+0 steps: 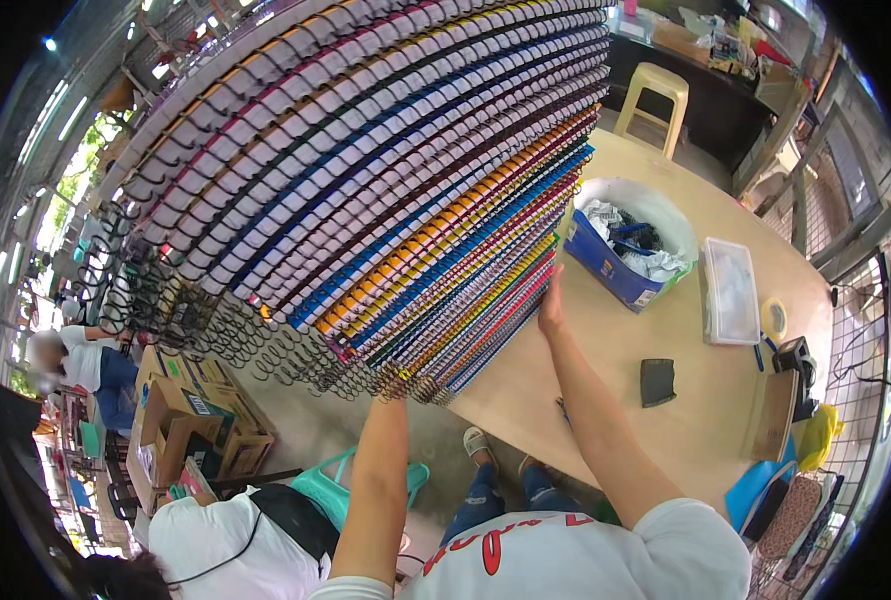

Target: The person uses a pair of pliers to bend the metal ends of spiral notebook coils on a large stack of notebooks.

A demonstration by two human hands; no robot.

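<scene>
A big stack of spiral notebooks (396, 190) fills the frame's upper middle, the table (726, 410) showing right of it. The right hand (552, 303) lies along the stack's right edge, fingers together; whether they grip, I cannot tell. The left hand is hidden behind the lower coils (291, 350), fingers unseen.

Notebook stack (396, 200): striped throughout, white page edges between cover bands of orange, magenta, yellow, green, maroon and several blues. Wire coils (291, 362): dark, almost black. Counter (706, 440): pale tan, plain. Stool behind it (662, 82): cream-yellow. Box (606, 265): deep blue; bag lining (682, 228): whitish, translucent. Plastic container (732, 290): cloudy white. Small curved piece (658, 383): dark grey. Tape roll (774, 320): pale yellow. Cardboard cartons (176, 412): brown. Low stool (324, 490): mint green. Wearer's shirt (586, 560): white, red lettering. Jeans (478, 505): blue, faded patches.
</scene>
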